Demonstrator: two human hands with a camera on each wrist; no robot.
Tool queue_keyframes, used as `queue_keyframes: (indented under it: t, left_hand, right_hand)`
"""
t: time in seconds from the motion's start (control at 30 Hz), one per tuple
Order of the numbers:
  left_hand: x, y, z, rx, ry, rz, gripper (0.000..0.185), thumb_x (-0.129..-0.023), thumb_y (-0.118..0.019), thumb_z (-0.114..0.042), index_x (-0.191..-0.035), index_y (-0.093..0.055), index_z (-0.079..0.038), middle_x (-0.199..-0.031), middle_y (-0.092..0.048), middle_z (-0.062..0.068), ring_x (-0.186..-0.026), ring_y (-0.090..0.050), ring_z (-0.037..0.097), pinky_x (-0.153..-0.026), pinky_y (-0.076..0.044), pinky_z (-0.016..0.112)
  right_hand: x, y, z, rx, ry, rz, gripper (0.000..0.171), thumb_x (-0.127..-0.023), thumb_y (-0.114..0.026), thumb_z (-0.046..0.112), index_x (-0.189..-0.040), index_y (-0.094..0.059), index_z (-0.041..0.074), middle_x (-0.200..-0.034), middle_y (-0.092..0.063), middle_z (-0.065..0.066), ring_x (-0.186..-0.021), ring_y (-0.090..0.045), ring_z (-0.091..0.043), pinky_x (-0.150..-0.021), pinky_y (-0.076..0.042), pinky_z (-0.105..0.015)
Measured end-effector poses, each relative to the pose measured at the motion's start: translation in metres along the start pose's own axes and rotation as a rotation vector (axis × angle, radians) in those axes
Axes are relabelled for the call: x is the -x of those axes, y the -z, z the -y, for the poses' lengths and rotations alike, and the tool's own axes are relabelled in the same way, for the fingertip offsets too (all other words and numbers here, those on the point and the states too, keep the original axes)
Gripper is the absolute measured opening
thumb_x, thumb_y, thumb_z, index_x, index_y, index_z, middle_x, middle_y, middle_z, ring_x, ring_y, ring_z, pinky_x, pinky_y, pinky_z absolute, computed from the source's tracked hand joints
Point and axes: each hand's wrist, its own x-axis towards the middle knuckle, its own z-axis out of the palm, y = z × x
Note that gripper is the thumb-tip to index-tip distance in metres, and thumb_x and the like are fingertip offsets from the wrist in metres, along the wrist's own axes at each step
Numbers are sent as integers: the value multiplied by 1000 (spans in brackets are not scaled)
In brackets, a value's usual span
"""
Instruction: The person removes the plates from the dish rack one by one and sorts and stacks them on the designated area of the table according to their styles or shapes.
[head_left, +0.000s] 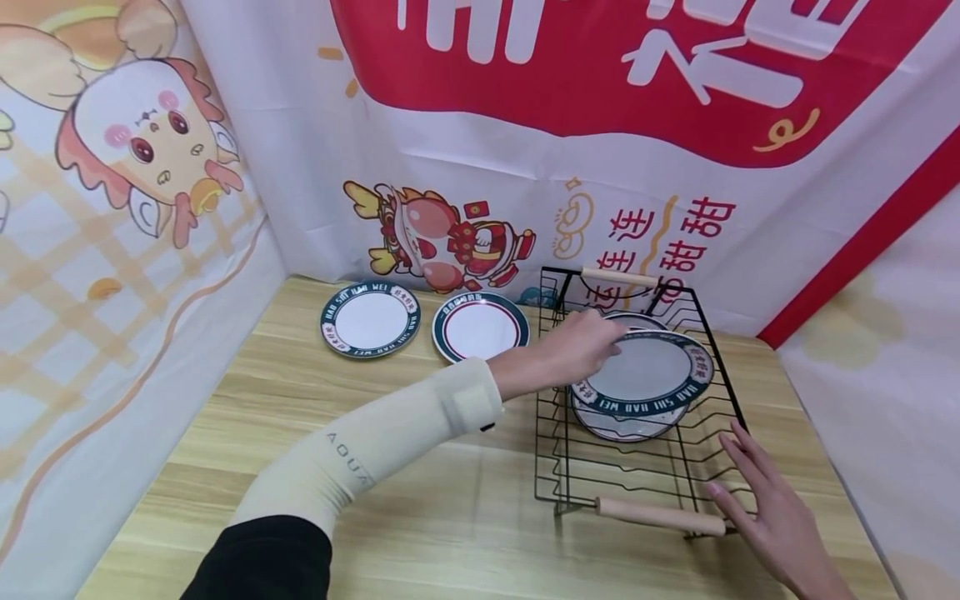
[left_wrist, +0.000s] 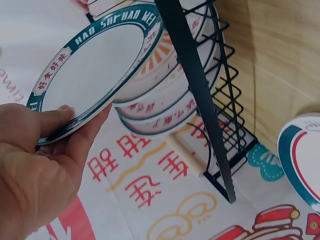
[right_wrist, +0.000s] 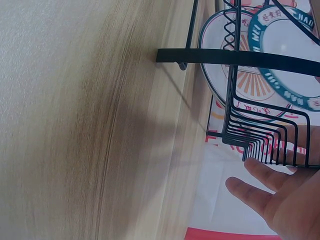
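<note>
My left hand (head_left: 588, 346) pinches the rim of a white plate (left_wrist: 95, 65) with a dark green lettered border, thumb on the upper face. That plate is tilted over the black wire dish rack (head_left: 551, 467), in front of other plates. Behind it in the left wrist view, several patterned plates (left_wrist: 155, 112) stand in the rack. The lower part of one rack plate (head_left: 630, 429) shows beneath the held plate in the head view. My right hand (head_left: 780, 508) is beside the rack's right front corner, fingers spread, near the wires; whether they touch is unclear.
Two more plates lie on the wooden table (head_left: 420, 467) left of the rack: a green-lettered plate (head_left: 370, 321) and a plate with a red inner ring (head_left: 480, 327). The rack has a wooden handle (head_left: 660, 515) at its near end. Printed cloth (head_left: 450, 150) hangs behind.
</note>
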Motion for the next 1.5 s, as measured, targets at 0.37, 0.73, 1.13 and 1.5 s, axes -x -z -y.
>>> queue_keyframes:
  t: [0.37, 0.73, 1.13, 1.5]
  left_hand:
    - [25, 30, 13, 112, -9, -180, 19, -109, -61, -15, -124, -69, -7, -82, -69, 5, -63, -58, 10, -62, -47, 20]
    - [62, 65, 33, 155, 74, -332, 17, -106, -65, -14, -118, -72, -3, -77, -64, 4, -61, -52, 11, -54, -40, 20]
    - [122, 92, 73, 123, 206, -420, 14, -106, -65, -15, -96, -63, -5, -69, -56, 4, -56, -50, 18, -51, -40, 24]
    - [183, 121, 136, 183, 558, -427, 41, -109, -61, -21, -139, -58, 7, -96, -73, 23, -72, -71, 27, -56, -58, 27]
  right_hand:
    - [3, -1, 1, 7, -21, 21, 74, -101, -71, 32, -162, -40, 7, -176, -20, -9, -137, -45, -60, -85, -42, -82]
    - [3, 0, 2, -11, 9, -9, 73, -100, -72, 29, -162, -41, 8, -177, -21, -5, -135, -47, -60, -84, -42, -82]
    - [2, -1, 0, -13, 19, -18, 72, -99, -73, 29, -161, -43, 7, -177, -21, -2, -140, -44, -58, -85, -42, -83]
    - [3, 0, -2, -6, 21, -26, 72, -98, -74, 28, -160, -44, 6, -176, -23, -7, -133, -49, -60, -83, -43, -83]
